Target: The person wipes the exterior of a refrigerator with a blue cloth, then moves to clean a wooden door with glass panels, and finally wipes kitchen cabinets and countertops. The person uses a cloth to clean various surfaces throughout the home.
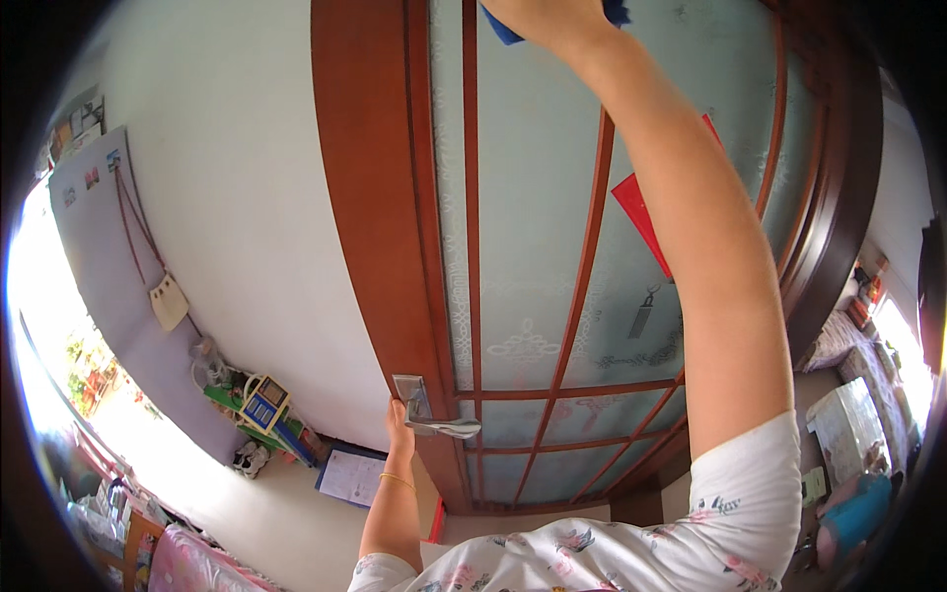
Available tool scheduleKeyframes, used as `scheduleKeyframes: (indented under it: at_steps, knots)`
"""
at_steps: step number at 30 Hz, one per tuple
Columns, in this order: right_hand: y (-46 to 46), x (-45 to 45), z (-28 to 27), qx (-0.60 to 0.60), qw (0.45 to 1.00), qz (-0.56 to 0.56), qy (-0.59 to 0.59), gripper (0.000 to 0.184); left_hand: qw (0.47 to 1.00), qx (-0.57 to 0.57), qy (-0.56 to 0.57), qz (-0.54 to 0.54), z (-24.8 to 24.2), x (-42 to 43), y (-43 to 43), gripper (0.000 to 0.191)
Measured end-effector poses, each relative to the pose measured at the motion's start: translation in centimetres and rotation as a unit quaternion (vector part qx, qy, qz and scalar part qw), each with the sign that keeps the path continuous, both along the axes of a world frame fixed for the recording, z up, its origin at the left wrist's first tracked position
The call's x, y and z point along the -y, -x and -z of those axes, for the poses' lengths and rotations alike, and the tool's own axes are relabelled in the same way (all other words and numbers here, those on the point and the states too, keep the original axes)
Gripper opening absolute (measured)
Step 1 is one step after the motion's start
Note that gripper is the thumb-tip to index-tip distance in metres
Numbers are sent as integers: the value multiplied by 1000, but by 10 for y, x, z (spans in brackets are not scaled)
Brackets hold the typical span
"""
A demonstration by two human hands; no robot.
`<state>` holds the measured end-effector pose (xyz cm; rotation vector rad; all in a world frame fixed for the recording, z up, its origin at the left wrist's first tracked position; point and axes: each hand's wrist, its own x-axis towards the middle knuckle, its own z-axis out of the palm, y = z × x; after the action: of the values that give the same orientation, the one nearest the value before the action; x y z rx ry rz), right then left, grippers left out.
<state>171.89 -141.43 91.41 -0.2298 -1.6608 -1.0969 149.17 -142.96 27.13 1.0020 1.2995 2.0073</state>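
A blue cloth [501, 28] shows on both sides of my right hand [551, 16], which presses it to the upper frosted glass [540, 148] of a wooden door. The fingertips are cut off by the top of the view. Low on the door, my left hand [400, 429] grips the door's edge [381, 325], just beside the metal lever handle [444, 426]. Its fingers are partly hidden behind the wood. Red paper decorations [642, 222] on the glass are partly covered by my right forearm.
To the left, a cream bag [169, 302] hangs on a grey-lilac panel [96, 207]. Below stand a cluttered green rack [237, 399] and shoes [251, 459]. A pink cloth [192, 562] is at lower left. A covered table [851, 433] and sofa [828, 340] stand at right.
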Motion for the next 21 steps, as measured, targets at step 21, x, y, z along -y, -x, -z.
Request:
scheduleKeyframes:
  at_steps: [21]
  knots:
    - [-36,-16,203,83,983,-99,-134,16,990,94,43,-98,-19,55,24,42]
